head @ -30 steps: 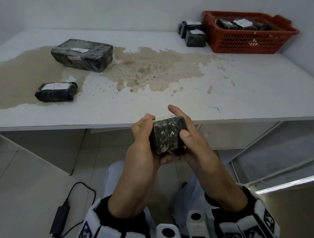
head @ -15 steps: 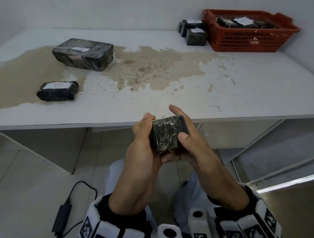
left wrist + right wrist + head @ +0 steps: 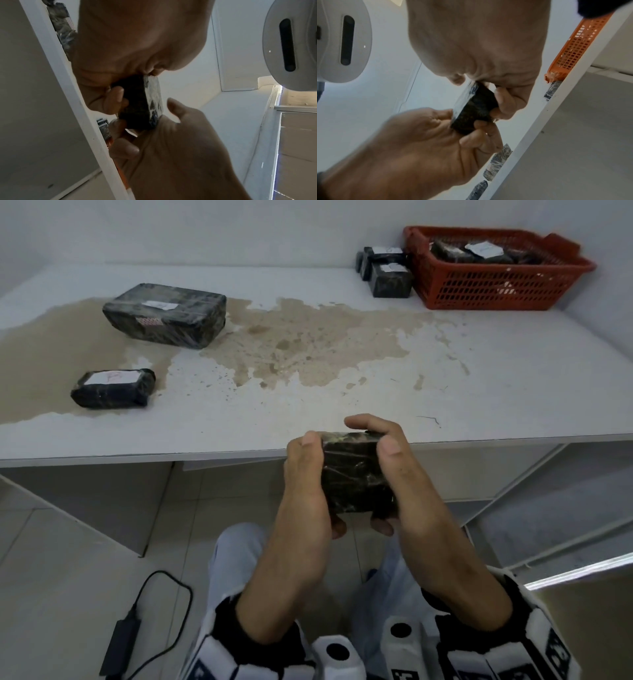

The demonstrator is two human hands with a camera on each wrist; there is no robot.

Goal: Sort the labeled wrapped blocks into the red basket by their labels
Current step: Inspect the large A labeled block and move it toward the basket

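Observation:
Both hands hold a small black wrapped block (image 3: 354, 474) (image 3: 142, 106) (image 3: 473, 111) in front of the table's near edge. My left hand (image 3: 310, 484) grips its left side, thumb on top and fingers curled underneath. My right hand (image 3: 394, 470) grips its right side the same way. No label shows on the face turned up. The red basket (image 3: 493, 285) stands at the far right of the table with several labeled blocks (image 3: 479, 253) inside.
A large wrapped block (image 3: 168, 314) and a small labeled block (image 3: 113, 388) lie at the table's left on a brown stain. Three small blocks (image 3: 385, 272) stand left of the basket. A power adapter with cable (image 3: 120, 645) lies on the floor.
Both hands have turned the block, so a longer dark face now faces up, and lifted it slightly toward the table edge. Nothing on the table moved.

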